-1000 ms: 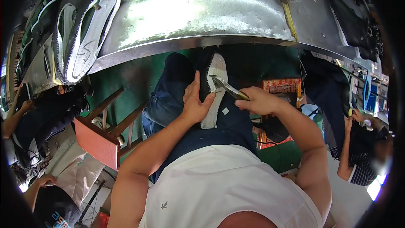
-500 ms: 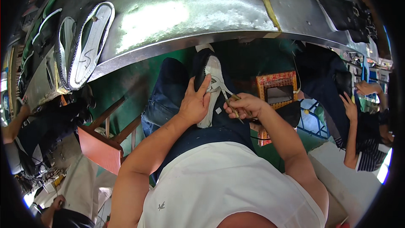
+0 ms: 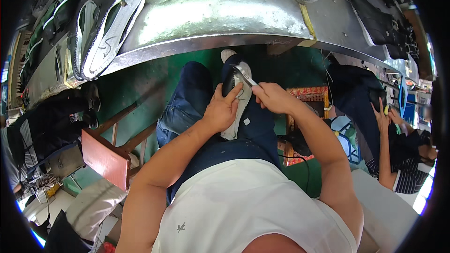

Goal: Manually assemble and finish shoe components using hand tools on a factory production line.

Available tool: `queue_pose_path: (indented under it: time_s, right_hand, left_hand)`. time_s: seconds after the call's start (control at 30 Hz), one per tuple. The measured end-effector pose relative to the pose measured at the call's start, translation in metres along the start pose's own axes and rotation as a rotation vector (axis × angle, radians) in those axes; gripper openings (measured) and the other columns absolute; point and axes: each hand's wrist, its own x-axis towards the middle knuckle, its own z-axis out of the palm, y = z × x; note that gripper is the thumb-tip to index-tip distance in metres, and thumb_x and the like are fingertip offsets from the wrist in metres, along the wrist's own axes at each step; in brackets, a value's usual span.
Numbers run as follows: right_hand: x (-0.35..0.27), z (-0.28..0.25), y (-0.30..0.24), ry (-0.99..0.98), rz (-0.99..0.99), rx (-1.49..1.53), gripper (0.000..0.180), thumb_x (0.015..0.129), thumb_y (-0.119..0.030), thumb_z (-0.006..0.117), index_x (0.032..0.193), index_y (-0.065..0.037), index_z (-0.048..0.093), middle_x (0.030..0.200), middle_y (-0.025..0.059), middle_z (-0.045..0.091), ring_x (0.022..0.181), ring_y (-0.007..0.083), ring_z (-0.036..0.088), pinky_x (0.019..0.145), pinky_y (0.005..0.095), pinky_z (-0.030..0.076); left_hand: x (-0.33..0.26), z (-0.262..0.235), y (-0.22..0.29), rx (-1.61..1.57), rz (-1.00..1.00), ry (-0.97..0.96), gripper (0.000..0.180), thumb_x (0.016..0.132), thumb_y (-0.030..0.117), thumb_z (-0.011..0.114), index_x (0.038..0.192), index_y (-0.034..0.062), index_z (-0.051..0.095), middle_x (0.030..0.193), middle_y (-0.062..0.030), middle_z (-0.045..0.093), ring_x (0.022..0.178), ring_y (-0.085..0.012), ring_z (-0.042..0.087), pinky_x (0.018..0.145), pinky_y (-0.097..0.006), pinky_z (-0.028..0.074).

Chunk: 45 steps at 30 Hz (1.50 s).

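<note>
At frame centre, the left hand [image 3: 225, 110] is clamping a black-and-white shoe [image 3: 236, 100] on the lap; the right hand [image 3: 272, 97] is gripping metal pliers [image 3: 244, 75] beneath the curved silver metal workbench [image 3: 211, 14], green floor [image 3: 136, 89] behind.

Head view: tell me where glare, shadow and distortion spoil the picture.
Head view: strong glare whitens the metal bench top; under the bench, the green floor lies in shadow; the fisheye bends the bench's front edge into an arc and blacks out the corners; the left hand, right hand and shoe are evenly lit and fairly sharp.
</note>
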Motion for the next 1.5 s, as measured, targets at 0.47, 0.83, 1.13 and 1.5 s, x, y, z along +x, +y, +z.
queue_pose_path:
  time_s: [0.47, 0.83, 1.13, 1.5]
  right_hand:
    - [-0.021, 0.017, 0.004, 0.052, 0.005, -0.148, 0.051, 0.106, -0.042, 0.044, 0.09, 0.003, 0.062, 0.078, 0.0159, 0.069, 0.066, 0.0269, 0.068, 0.067, 0.0404, 0.053]
    - [-0.091, 0.018, 0.018, -0.144, 0.278, -0.051, 0.028, 0.095, -0.028, 0.062, 0.1, 0.0, 0.063, 0.085, 0.0239, 0.068, 0.084, 0.0412, 0.067, 0.08, 0.0457, 0.052]
    - [-0.089, 0.055, 0.009, -0.195, -0.137, -0.704, 0.047, 0.094, -0.021, 0.065, 0.136, -0.001, 0.055, 0.117, 0.0179, 0.067, 0.105, 0.0334, 0.067, 0.082, 0.0447, 0.055]
    - [-0.087, 0.044, 0.044, -0.264, 0.005, -0.479, 0.027, 0.094, -0.026, 0.067, 0.106, -0.002, 0.065, 0.091, 0.0206, 0.071, 0.09, 0.0401, 0.068, 0.078, 0.0467, 0.053]
  left_hand:
    - [-0.001, 0.007, -0.011, -0.16, -0.003, 0.018, 0.088, 0.102, 0.027, 0.054, 0.16, 0.0005, -0.006, 0.159, -0.0378, 0.018, 0.146, -0.0493, 0.03, 0.118, -0.042, 0.033]
    - [0.018, -0.02, -0.013, -0.609, -0.269, -0.264, 0.102, 0.091, 0.024, 0.075, 0.16, -0.001, 0.004, 0.154, -0.0276, 0.039, 0.141, -0.033, 0.044, 0.115, -0.036, 0.037]
    - [0.026, -0.011, -0.022, -0.811, -0.279, -0.344, 0.103, 0.089, 0.015, 0.078, 0.162, 0.0061, 0.005, 0.149, -0.0166, 0.046, 0.137, -0.0237, 0.047, 0.113, -0.037, 0.04]
    - [-0.039, 0.02, -0.056, -0.326, 0.028, -0.222, 0.096, 0.097, 0.03, 0.06, 0.159, -0.004, -0.006, 0.164, -0.0315, 0.005, 0.154, -0.0434, 0.003, 0.125, -0.044, 0.007]
